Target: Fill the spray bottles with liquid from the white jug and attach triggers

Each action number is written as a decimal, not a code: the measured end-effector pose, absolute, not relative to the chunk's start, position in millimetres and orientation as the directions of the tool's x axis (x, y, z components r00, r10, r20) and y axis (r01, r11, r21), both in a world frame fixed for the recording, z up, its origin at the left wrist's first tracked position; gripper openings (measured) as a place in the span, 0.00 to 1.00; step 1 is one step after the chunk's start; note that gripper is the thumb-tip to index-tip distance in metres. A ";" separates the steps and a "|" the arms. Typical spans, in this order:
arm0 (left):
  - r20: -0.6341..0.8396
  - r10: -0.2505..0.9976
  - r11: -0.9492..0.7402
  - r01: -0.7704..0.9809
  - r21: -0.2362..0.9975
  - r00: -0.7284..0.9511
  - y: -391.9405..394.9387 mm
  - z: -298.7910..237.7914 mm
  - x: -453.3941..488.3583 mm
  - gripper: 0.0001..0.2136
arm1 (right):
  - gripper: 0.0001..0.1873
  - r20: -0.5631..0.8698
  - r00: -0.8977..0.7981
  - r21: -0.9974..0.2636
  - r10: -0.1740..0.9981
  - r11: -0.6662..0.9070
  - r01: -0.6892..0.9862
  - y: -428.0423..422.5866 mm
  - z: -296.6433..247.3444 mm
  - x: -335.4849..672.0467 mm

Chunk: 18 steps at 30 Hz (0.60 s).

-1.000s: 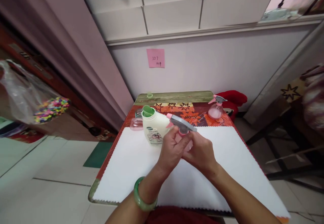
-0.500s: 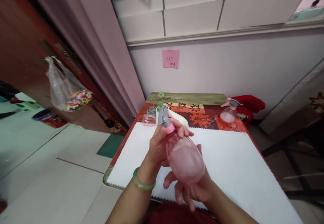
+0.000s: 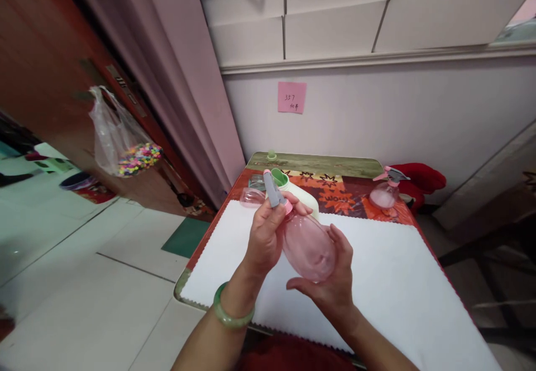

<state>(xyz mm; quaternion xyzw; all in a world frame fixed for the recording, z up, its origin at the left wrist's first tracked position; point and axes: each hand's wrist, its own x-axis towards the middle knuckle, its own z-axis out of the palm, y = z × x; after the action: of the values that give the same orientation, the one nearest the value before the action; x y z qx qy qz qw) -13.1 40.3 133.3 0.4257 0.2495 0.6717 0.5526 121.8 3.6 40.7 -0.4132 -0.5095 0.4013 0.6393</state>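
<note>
The spray bottle (image 3: 310, 251) and left fingers (image 3: 271, 223) hide part of the jug (image 3: 305, 199); the bottom edge crops the mat (image 3: 393, 281).

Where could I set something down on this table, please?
The white mat shows bare right of the right hand and, more narrowly, between the left hand and the mat's left edge. It is crowded at back left around the jug, pink container and jar, with the held bottle over the middle.

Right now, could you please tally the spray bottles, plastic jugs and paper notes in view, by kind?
Transparent pink spray bottles, one held and one standing: 2
Cream-coloured plastic jug: 1
Square pink paper note: 1
Total: 4
</note>
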 end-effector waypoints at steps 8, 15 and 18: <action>0.377 0.923 -0.279 -0.540 0.794 0.077 40.4 137.5 -17.2 0.12 | 0.54 -0.203 -0.841 -0.422 0.501 -0.820 -0.387 17.5 64.3 129.9; 0.301 0.950 -0.303 -0.473 0.827 -0.082 40.7 137.7 -23.8 0.12 | 0.41 0.050 -0.135 -0.892 0.990 -0.017 -0.452 5.9 47.2 120.9; 0.332 0.924 -0.382 -0.465 0.799 -0.190 43.7 144.0 -28.6 0.13 | 0.46 0.310 0.070 -0.938 0.948 0.317 -0.138 5.9 34.6 122.5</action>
<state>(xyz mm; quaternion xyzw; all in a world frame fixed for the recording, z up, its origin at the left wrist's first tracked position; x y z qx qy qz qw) -28.6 43.7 144.0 0.4155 0.2764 0.7200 0.4822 122.5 5.9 34.6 -0.3871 -0.5229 0.4377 0.6206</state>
